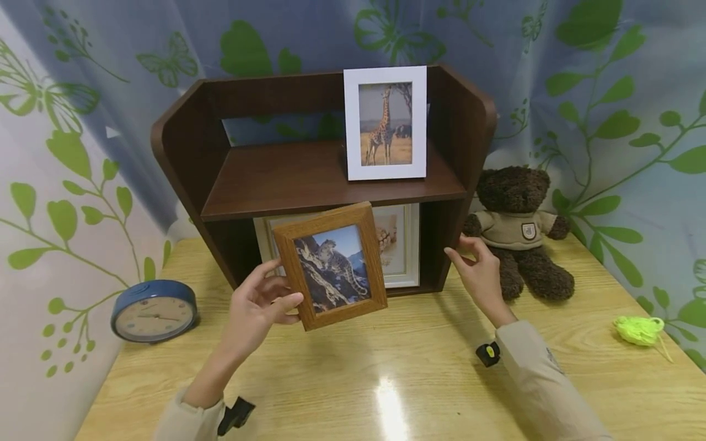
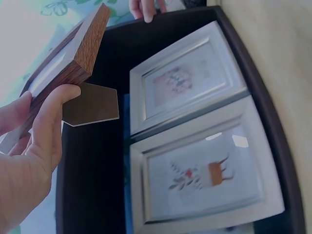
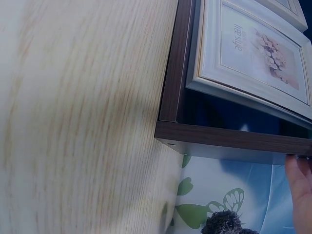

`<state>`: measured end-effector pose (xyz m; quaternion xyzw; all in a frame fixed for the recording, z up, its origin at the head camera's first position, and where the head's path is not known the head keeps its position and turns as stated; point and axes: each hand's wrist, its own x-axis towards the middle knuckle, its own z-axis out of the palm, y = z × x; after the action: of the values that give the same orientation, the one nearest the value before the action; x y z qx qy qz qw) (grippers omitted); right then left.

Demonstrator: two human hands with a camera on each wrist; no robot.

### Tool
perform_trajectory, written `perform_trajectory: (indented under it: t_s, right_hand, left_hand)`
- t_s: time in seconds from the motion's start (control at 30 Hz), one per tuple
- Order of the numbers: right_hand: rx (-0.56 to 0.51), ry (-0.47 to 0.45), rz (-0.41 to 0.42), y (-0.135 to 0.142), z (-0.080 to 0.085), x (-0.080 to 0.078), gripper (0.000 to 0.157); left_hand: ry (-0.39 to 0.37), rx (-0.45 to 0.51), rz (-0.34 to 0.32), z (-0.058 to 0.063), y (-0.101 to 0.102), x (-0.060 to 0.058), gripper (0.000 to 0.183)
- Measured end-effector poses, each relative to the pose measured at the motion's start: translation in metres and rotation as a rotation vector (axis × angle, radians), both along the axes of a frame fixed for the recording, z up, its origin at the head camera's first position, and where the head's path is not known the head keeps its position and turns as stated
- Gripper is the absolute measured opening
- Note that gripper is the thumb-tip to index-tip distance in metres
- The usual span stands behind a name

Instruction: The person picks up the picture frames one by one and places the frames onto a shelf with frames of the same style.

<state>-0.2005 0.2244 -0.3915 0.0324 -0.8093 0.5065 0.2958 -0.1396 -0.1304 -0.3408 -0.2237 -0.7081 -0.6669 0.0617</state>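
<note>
My left hand (image 1: 256,306) grips a brown wooden picture frame (image 1: 379,263) by its left edge, thumb in front. It shows a spotted big cat on rocks, and is tilted in front of the lower shelf. In the left wrist view, the frame's back stand (image 2: 92,105) sticks out. My right hand (image 1: 481,272) touches the right side panel of the dark brown shelf unit (image 1: 331,202) near its front edge, holding nothing loose. Behind the wooden frame, two cream picture frames (image 2: 204,168) stand side by side in the lower compartment, partly hidden in the head view.
On the upper shelf's right stands a white giraffe picture frame (image 1: 419,122). A blue clock (image 1: 154,311) is left of the unit. To the right sit a brown teddy bear (image 1: 513,233) and a bundle of neon yellow yarn (image 1: 638,331). A leaf-patterned curtain (image 1: 309,37) hangs behind.
</note>
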Motion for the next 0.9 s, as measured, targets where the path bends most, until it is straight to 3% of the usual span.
perform_trajectory:
  t_s: [0.27, 0.63, 0.9]
  right_hand:
    - [-0.013, -0.012, 0.012, 0.0, 0.001, 0.002, 0.023]
    - [-0.012, -0.013, -0.002, -0.003, 0.003, 0.003, 0.022]
    - [-0.008, -0.02, -0.026, -0.004, 0.003, 0.003, 0.02]
  left_hand:
    - [0.002, -0.015, 0.055, 0.026, -0.008, -0.004, 0.06]
    - [0.05, -0.049, 0.06, 0.056, -0.021, -0.02, 0.061]
    - [0.077, 0.019, 0.075, 0.08, -0.03, -0.03, 0.06]
